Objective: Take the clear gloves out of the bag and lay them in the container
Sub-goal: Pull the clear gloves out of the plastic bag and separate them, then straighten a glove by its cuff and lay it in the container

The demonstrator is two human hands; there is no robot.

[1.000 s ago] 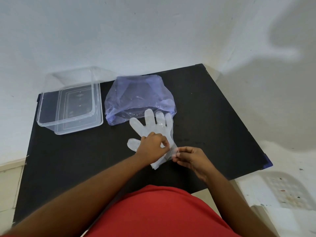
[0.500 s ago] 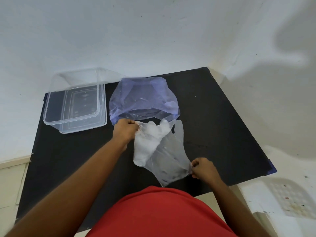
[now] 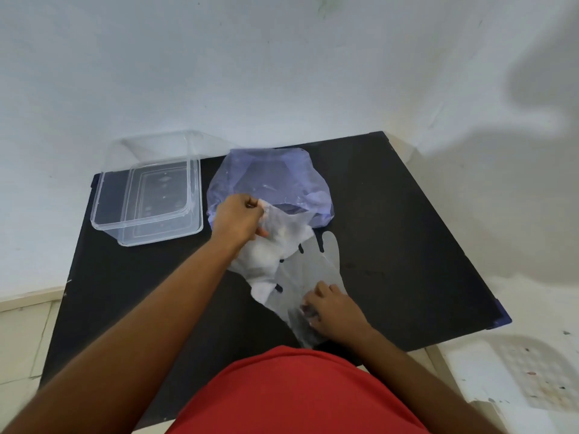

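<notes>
Pinching the thin, limp, likely slippery clear gloves (image 3: 282,245), the left hand (image 3: 238,222) grips the far end while the right hand (image 3: 332,311) fingers pin the near cuff.

Container (image 3: 147,198) left of bag (image 3: 272,180)

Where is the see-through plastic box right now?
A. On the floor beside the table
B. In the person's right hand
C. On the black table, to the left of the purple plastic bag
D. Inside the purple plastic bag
C: the clear rectangular plastic box sits on the black table, left of the translucent purple plastic bag, with neither hand touching it.
</notes>
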